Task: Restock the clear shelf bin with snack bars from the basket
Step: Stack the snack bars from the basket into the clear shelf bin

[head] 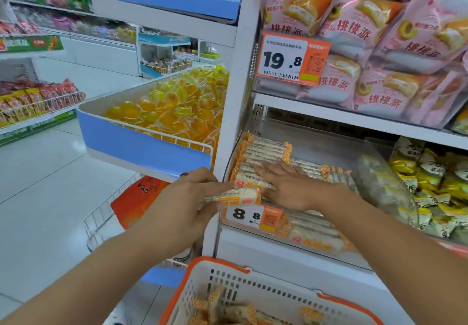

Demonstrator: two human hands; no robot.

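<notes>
My left grip is clamped on one bar at the bin's front lip, ready to slot in. My right grip lies flat and apart on the stacked bars, steadying them. More wait in the basket below the bin.

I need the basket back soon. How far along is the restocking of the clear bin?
Partway. Rows of snack bars already lie in the clear bin, pressed flat by the right hand. The left hand holds a bar at the bin's edge. More bars remain in the basket.
</notes>
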